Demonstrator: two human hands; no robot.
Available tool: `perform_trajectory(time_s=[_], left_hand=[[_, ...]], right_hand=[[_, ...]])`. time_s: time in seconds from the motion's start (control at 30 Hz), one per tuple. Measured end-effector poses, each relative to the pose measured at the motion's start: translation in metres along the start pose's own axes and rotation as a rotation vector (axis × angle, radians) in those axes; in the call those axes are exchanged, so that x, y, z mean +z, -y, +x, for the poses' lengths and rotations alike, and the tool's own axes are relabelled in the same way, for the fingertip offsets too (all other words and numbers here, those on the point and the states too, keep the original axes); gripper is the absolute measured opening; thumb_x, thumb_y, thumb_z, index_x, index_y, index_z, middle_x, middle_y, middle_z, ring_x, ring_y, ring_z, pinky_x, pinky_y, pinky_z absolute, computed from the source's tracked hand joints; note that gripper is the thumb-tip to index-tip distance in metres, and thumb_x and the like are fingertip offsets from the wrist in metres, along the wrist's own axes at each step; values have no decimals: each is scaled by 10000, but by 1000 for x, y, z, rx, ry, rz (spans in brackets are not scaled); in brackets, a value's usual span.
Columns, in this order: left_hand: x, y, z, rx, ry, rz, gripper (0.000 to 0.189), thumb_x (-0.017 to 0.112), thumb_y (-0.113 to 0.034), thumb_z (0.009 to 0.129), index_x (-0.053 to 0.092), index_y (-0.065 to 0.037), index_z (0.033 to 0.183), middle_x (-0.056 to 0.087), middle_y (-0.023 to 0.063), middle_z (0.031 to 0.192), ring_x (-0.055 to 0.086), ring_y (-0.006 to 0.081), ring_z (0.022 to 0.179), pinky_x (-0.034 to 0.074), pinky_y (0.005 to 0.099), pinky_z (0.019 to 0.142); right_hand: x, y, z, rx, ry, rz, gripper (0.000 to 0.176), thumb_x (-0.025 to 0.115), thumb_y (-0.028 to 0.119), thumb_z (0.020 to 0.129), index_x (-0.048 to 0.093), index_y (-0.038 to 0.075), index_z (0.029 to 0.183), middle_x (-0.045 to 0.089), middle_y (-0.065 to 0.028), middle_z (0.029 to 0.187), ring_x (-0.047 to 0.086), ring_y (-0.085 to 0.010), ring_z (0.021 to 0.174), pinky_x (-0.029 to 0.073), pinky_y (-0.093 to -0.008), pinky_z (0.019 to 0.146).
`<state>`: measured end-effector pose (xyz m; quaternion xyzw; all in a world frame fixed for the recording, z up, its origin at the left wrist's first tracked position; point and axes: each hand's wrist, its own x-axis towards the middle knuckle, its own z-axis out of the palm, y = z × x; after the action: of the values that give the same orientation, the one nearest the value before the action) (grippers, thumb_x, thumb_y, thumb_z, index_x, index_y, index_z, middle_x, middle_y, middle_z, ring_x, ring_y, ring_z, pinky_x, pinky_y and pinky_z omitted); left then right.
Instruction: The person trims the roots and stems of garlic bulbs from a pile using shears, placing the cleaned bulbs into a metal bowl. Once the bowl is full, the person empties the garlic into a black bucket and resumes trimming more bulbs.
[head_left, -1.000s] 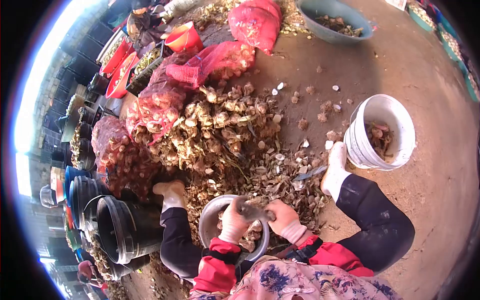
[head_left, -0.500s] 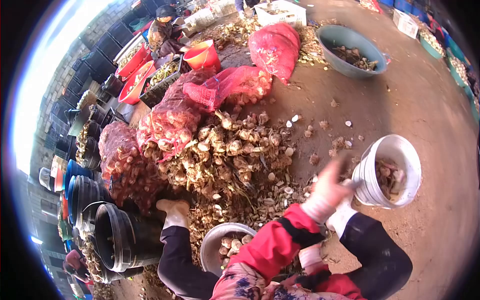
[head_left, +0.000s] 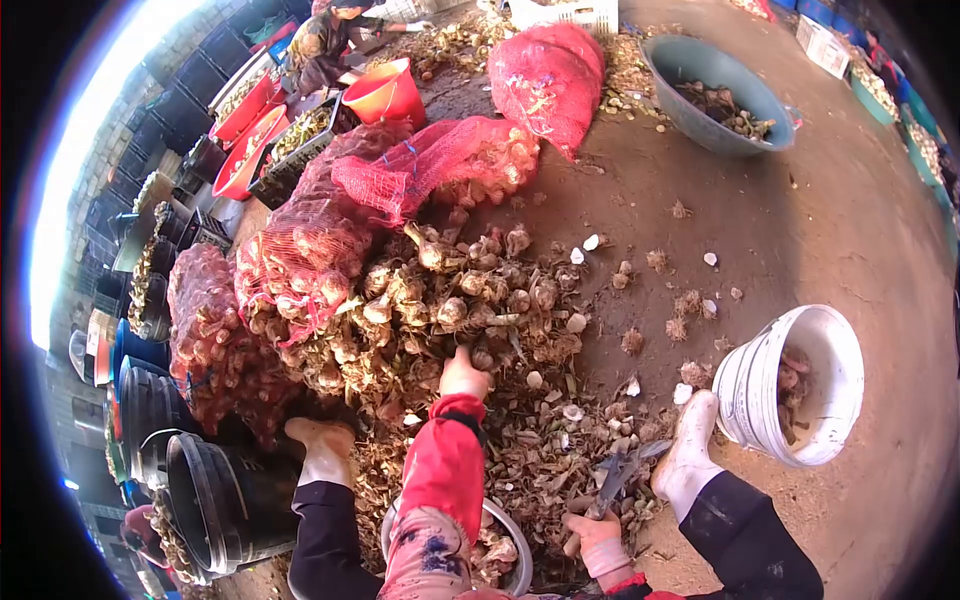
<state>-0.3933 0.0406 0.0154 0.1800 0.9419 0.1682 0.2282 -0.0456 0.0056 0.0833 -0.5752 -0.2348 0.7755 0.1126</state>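
Note:
My left hand (head_left: pixel 465 377) is at the near side of a heap of garlic bulbs (head_left: pixel 455 312) with dry stalks, its fingers closed around a garlic bulb (head_left: pixel 482 358) and partly hidden by it. Low on the right, my right hand (head_left: pixel 590 530) grips a pair of shears (head_left: pixel 618 482), dark blades pointing up and away over the littered floor. Between my legs stands a metal basin (head_left: pixel 522 560) with trimmed bulbs in it, partly covered by my left sleeve. Cut stalks and peelings (head_left: pixel 560 440) lie around both hands.
A white bucket (head_left: pixel 740 395) with some garlic pieces stands beside my right boot (head_left: pixel 690 450). Red mesh sacks (head_left: pixel 300 250) border the heap. Black buckets (head_left: pixel 215 500) are on the left. A grey-green tub (head_left: pixel 720 80) and another person (head_left: pixel 325 50) are farther back.
My left hand has moved from near the white bucket leftward to the garlic heap. My right hand and the shears have come into plain view. The camera view has shifted slightly.

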Motion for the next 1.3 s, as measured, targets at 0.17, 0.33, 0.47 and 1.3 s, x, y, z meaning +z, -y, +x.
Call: perform_trajectory(time_s=[0.17, 0.33, 0.47, 1.3], left_hand=[[-26, 7, -112, 41, 220, -890, 693, 708, 62, 652, 452, -112, 1272, 600, 79, 1107, 592, 205, 1003, 512, 313, 829], [-48, 25, -239, 178, 416, -1088, 757, 679, 121, 642, 383, -89, 1306, 537, 60, 1172, 526, 194, 1109, 435, 326, 963], [-97, 9, -296, 153, 572, -751, 853, 784, 15, 720, 250, -79, 1379, 638, 97, 990, 609, 192, 946, 464, 307, 921], [-119, 28, -360, 108, 177, -1573, 396, 666, 58, 741, 549, -62, 1100, 588, 63, 946, 622, 226, 879, 512, 424, 901]], right_hand=[[-7, -15, 10, -161, 99, -123, 183, 732, 46, 744, 677, 48, 919, 667, -67, 781, 599, -172, 599, 475, -301, 545], [-2, -6, -18, -721, 181, -697, 274, 717, 124, 709, 657, 65, 971, 641, -113, 882, 624, -258, 773, 493, -335, 717], [9, 16, -58, -928, 324, -993, 246, 696, 243, 723, 662, 74, 899, 605, -137, 888, 611, -354, 830, 500, -426, 725], [-3, -8, -55, -996, 348, -558, 173, 724, 88, 739, 621, 46, 873, 596, -84, 809, 579, -211, 702, 476, -307, 661]])
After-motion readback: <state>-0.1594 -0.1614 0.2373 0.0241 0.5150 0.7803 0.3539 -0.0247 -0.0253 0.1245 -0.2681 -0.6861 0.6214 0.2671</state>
